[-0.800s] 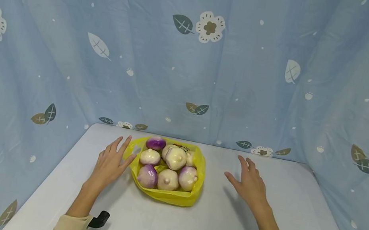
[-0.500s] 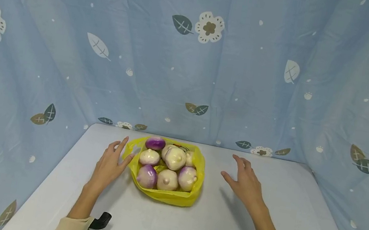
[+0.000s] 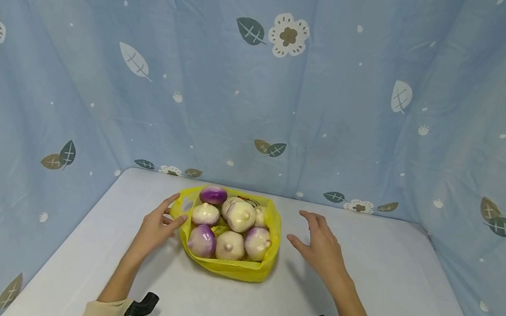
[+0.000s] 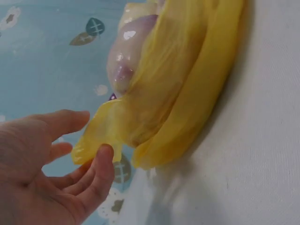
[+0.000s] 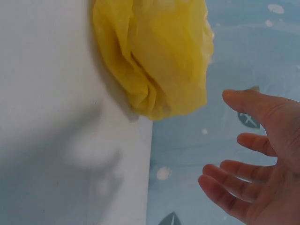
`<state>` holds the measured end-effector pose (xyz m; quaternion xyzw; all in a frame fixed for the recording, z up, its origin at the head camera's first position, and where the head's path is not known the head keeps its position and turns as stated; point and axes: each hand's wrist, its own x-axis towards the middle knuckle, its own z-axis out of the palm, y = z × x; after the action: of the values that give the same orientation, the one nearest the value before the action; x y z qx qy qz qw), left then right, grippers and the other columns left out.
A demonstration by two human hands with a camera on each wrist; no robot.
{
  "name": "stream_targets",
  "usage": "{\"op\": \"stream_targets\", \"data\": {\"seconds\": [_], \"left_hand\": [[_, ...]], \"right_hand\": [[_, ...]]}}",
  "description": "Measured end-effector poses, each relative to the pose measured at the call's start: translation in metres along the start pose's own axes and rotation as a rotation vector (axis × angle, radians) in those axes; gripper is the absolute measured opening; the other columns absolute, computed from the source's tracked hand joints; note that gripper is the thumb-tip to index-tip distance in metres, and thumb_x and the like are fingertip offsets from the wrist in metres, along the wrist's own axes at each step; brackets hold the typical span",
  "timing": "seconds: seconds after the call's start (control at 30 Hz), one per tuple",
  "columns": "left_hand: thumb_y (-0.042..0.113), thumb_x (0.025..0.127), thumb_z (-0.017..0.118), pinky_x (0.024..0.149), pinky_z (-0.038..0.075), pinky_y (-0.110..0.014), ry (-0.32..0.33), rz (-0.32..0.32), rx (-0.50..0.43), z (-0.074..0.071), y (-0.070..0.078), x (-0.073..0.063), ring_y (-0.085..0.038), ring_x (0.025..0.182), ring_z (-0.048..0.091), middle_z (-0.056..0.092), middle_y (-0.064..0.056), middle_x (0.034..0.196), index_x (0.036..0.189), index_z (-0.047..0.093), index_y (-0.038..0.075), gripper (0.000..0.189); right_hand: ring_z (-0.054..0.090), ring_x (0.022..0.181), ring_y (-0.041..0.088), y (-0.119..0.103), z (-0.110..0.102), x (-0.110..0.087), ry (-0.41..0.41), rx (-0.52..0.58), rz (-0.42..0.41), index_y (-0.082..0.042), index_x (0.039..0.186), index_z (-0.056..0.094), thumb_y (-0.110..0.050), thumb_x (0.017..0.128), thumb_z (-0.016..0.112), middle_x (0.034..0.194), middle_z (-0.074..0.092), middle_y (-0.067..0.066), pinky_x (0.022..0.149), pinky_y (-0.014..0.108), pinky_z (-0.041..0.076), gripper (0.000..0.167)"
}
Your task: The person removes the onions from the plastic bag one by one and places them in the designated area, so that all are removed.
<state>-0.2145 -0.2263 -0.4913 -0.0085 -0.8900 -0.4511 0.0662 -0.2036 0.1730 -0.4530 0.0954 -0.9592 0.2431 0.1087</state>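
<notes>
White table, and there's a yellow plastic bag point(image 3: 235, 272) just sitting on the tabletop point(image 3: 233, 312) between the left hand point(image 3: 156, 228) and right hand point(image 3: 322, 252).

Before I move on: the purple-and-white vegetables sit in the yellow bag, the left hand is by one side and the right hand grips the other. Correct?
Not quite: the right hand isn't gripping the yellow bag; the right wrist view shows a gap between them. The vegetables and left hand are as you said.
</notes>
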Motion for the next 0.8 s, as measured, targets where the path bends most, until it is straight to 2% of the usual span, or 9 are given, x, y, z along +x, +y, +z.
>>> {"op": "stream_targets", "data": {"seconds": [0.2, 0.37, 0.53, 0.8], "left_hand": [[0.024, 0.09, 0.071, 0.063, 0.058, -0.026, -0.015, -0.026, -0.089, 0.001, -0.001, 0.0, -0.026, 0.081, 0.07, 0.059, -0.023, 0.12, 0.147, 0.045, 0.018, 0.063], [0.022, 0.09, 0.072, 0.068, 0.059, -0.028, -0.043, -0.046, -0.149, 0.002, -0.003, 0.001, -0.017, 0.08, 0.07, 0.057, -0.02, 0.121, 0.144, 0.049, 0.019, 0.058], [0.025, 0.088, 0.074, 0.073, 0.061, -0.038, -0.084, -0.076, -0.235, 0.003, -0.003, 0.0, -0.014, 0.078, 0.069, 0.055, -0.02, 0.124, 0.143, 0.049, 0.019, 0.061], [0.017, 0.086, 0.076, 0.075, 0.061, -0.041, -0.098, -0.084, -0.315, 0.004, -0.004, -0.001, -0.012, 0.078, 0.067, 0.052, -0.021, 0.124, 0.146, 0.045, 0.017, 0.068]], "right_hand": [[0.064, 0.105, 0.03, -0.01, 0.004, 0.001, -0.022, 0.02, -0.021, -0.017, 0.14, 0.05, -0.037, 0.084, 0.077, 0.132, 0.056, 0.014, 0.084, 0.048, 0.057, 0.066], [0.066, 0.103, 0.028, -0.019, 0.005, 0.002, -0.049, 0.048, -0.035, -0.017, 0.137, 0.053, -0.037, 0.083, 0.078, 0.13, 0.058, 0.011, 0.082, 0.044, 0.058, 0.062], [0.066, 0.103, 0.026, -0.026, 0.009, 0.003, -0.065, 0.053, -0.067, -0.016, 0.135, 0.055, -0.037, 0.083, 0.078, 0.128, 0.059, 0.011, 0.082, 0.043, 0.058, 0.06], [0.066, 0.102, 0.025, -0.038, 0.012, 0.001, -0.088, 0.078, -0.127, -0.016, 0.133, 0.057, -0.035, 0.082, 0.08, 0.126, 0.061, 0.009, 0.081, 0.04, 0.058, 0.059]]}}
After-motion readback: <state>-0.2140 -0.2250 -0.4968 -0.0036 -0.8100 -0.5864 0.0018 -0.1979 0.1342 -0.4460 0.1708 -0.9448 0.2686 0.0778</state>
